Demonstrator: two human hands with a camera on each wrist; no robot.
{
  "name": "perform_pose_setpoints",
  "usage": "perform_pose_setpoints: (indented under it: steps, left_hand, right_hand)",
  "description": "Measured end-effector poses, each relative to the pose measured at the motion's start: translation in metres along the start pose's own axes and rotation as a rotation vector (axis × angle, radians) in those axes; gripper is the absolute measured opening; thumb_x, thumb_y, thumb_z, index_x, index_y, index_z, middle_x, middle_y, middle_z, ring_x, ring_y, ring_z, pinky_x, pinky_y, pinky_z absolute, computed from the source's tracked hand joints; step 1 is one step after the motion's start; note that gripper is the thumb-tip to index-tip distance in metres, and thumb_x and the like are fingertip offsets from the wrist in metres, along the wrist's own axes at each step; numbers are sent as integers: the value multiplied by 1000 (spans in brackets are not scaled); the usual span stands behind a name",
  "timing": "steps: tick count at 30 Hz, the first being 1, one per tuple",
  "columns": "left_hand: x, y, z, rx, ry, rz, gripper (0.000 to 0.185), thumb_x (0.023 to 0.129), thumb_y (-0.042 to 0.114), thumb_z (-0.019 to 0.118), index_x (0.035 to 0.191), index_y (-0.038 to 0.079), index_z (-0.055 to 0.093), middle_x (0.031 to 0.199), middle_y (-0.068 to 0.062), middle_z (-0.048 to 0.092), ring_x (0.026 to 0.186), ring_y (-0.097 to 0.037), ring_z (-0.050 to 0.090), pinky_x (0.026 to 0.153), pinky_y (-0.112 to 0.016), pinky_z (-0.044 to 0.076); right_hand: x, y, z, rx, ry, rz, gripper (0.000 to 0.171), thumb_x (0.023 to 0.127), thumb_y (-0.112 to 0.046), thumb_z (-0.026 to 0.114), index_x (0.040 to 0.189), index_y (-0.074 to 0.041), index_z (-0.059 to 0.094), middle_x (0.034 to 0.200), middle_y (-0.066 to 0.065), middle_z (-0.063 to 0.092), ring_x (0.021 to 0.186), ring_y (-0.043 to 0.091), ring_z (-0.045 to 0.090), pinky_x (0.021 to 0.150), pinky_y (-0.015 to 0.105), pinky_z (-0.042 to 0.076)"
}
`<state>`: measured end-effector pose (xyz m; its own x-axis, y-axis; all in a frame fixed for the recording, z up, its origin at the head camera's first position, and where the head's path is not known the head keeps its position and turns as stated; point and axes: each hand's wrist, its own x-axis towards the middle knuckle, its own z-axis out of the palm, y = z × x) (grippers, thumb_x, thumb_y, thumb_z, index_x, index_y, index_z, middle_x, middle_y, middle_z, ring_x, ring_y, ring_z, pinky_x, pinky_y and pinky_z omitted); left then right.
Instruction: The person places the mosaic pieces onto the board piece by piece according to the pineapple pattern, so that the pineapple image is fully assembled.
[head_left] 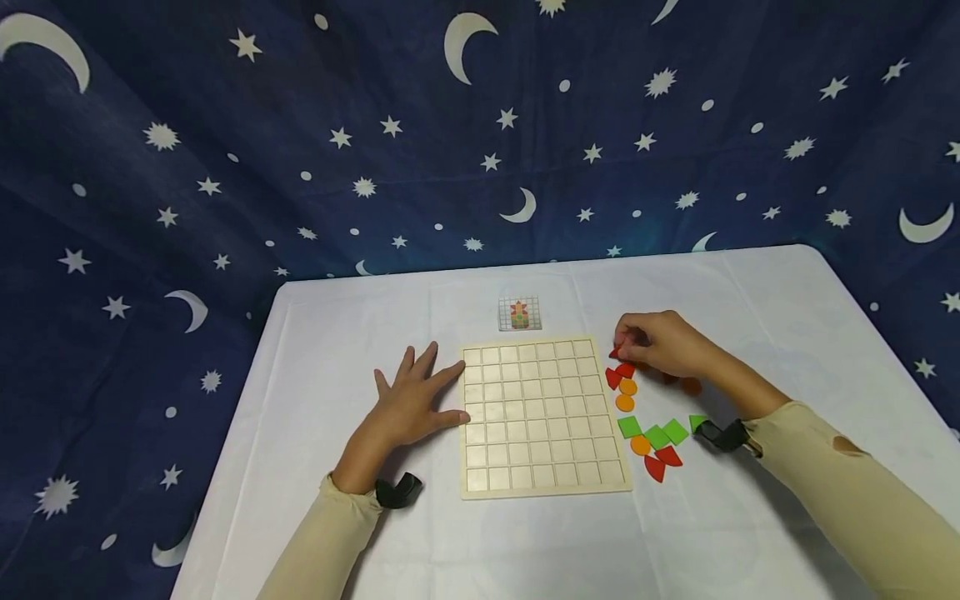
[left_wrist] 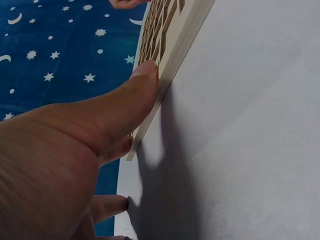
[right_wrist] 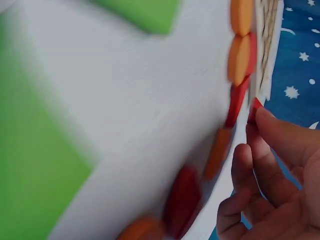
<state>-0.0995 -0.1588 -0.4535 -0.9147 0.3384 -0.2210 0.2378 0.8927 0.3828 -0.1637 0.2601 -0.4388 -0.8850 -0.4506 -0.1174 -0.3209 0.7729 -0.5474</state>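
While the head view looks down on the white worktop [head_left: 337,333], the left hand [head_left: 412,404] lies flat with fingers spread straight, fingertips touching the left edge of the wooden grid board [head_left: 540,417]. Board cells all bare. Right hand [head_left: 663,342] sits just past the board's upper right corner, fingers curled, grip closed on a red piece [head_left: 619,352] pinched at the fingertips. Below that hand, beside the board's right edge: one red piece, two orange discs [head_left: 626,394] in a column, then green squares [head_left: 652,432], another orange disc and two red pieces [head_left: 662,462] near the lower corner. A small pattern card [head_left: 520,313] lies just behind the board's far edge. Both sleeves beige; a black strap at each wrist. Star-and-moon blue cloth [head_left: 225,167] as backdrop.

Left wrist view: thumb [left_wrist: 125,105] straight, its tip pressed against the side edge of the board [left_wrist: 175,45]; other fingertips rest on the worktop beside it. Nothing is held in this hand.

Right wrist view: blurred. Fingertips [right_wrist: 265,125] pinch the red piece [right_wrist: 255,109], which is raised just off the worktop close to the board corner [right_wrist: 267,55]. Red and orange pieces [right_wrist: 240,55] lie in a line along the board edge, near the fingers; green squares [right_wrist: 45,165] in the foreground, out of focus.
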Motion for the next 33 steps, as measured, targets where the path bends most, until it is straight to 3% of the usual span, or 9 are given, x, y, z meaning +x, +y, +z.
perform_pose_setpoints:
  steps: [4, 10, 24, 33]
  left_hand:
    - [0, 1, -1, 29, 1, -10, 82, 84, 65, 73, 155, 35, 45, 172, -13, 17, 157, -47, 6, 105, -89, 5]
    - [-1, 1, 0, 46, 5, -10, 83, 83, 66, 72, 155, 36, 45, 172, -12, 18, 158, -46, 7, 105, -89, 6]
    - [0, -1, 3, 51, 6, -15, 84, 83, 69, 71, 156, 38, 42, 172, -11, 17, 158, -45, 7, 106, -88, 6]
    - [0, -1, 4, 55, 14, -5, 84, 83, 69, 70, 156, 37, 43, 172, -11, 17, 158, -46, 7, 106, -88, 6]
  right_hand:
    - [8, -13, 6, 113, 21, 47, 9, 92, -17, 78, 96, -17, 69, 83, -2, 66, 76, 16, 57, 64, 26, 49]
    - [22, -36, 20, 272, -35, 98, 9, 92, -18, 77, 96, -15, 70, 82, 1, 70, 72, 21, 59, 61, 29, 49]
    - [51, -74, 45, 332, -71, 43, 8, 90, -20, 79, 95, -17, 73, 79, -4, 72, 73, 16, 62, 70, 31, 50]
    - [59, -81, 55, 333, -104, 41, 6, 89, -18, 80, 85, -18, 75, 73, -3, 67, 72, 17, 57, 71, 33, 47]
